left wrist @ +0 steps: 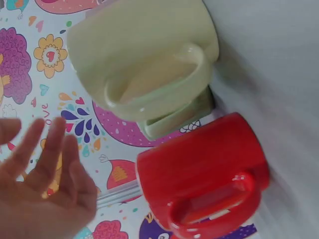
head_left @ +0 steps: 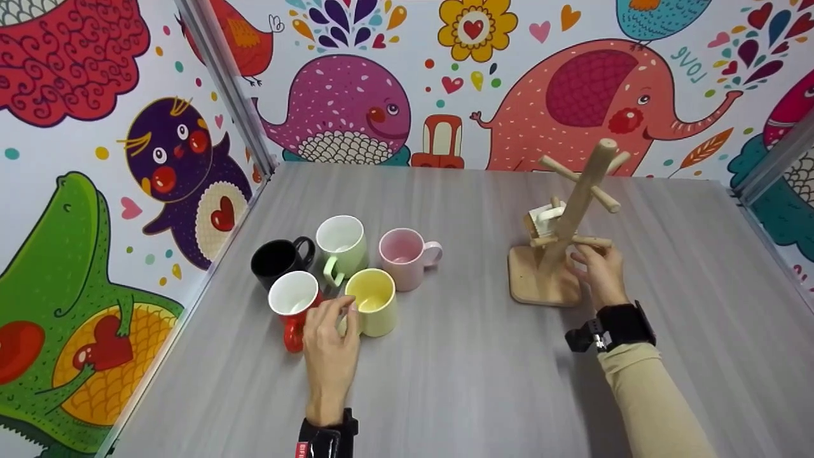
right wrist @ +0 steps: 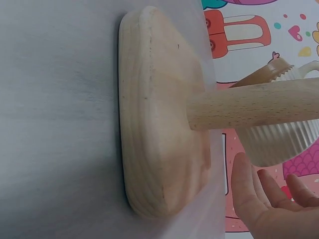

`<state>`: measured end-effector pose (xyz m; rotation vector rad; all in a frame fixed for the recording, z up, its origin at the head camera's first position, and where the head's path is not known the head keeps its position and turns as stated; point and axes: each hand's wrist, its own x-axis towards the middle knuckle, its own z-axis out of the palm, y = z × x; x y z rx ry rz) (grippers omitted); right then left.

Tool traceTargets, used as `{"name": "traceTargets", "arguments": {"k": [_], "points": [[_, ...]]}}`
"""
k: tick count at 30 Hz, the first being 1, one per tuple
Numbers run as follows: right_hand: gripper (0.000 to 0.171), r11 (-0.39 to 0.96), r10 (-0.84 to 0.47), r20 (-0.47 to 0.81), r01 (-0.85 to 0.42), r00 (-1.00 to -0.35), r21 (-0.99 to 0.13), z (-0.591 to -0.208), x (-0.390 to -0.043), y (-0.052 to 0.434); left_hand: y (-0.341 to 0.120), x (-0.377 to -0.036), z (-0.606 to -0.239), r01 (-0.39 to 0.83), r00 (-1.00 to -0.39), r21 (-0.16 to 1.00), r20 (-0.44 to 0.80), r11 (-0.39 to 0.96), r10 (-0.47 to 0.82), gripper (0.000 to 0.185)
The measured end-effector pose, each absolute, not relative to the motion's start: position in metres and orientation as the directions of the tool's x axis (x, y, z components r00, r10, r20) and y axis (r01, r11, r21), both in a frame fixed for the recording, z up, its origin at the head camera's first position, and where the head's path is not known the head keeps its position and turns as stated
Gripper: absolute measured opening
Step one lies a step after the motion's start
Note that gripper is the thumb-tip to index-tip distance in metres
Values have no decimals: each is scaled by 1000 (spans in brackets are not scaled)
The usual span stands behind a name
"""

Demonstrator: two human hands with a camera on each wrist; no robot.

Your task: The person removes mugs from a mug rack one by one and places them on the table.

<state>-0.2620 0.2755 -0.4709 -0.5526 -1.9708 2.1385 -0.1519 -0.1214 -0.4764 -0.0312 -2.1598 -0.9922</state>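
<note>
Mugs on desk, one already hung on the wooden mug tree.
Five mugs cluster left on the desk [head_left: 470, 381]: black mug [head_left: 275, 261], pale green mug [head_left: 342, 245], pink mug [head_left: 404, 256], red mug [head_left: 294, 299], yellow mug [head_left: 374, 306]. A ribbed white cup [head_left: 545, 216] hangs on the mug tree [head_left: 563, 235], so most of the hanging looks left to do. Left hand [head_left: 329, 346] hovers between red and yellow mugs, fingers [left wrist: 47, 149] spread, gripping nothing. Right hand [head_left: 601, 270] sits beside the tree's base, fingers [right wrist: 261, 191] relaxed and open; contact with a lower peg unclear.
</note>
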Motion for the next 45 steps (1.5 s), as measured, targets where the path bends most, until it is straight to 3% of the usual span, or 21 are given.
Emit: {"name": "traceTargets", "arguments": {"k": [7,19,23,30,37,40,43,45], "points": [[6,-131,387,-166,123,-907,-984,-473,-267,275,-113,-152,-473,425,-765,569,642,704,-57,14],[23,-205,342,-211,147,-916,-968,-475,-276,277,-102,-152,-469,565,-739,443,646,697,189,12],[23,-257,276,-220,149,-936,-955,-477,-279,279,-99,-153,-466,582,-724,399,651,709,228,11],[34,-491,151,-255,151,-955,-858,-483,-286,282,-92,-151,-464,589,-739,387,615,710,277,7],[30,-611,94,-266,155,-960,-777,-481,-286,279,-82,-148,-468,616,-739,393,589,683,327,6],[24,-663,84,-238,124,-968,-738,-481,-285,279,-80,-149,-466,619,-739,397,587,677,331,6],[5,-655,64,-210,118,-976,-746,-484,-284,280,-80,-149,-467,614,-744,399,581,681,330,6],[20,-631,59,-207,124,-976,-766,-486,-283,281,-80,-149,-468,613,-744,394,581,685,331,7]]}}
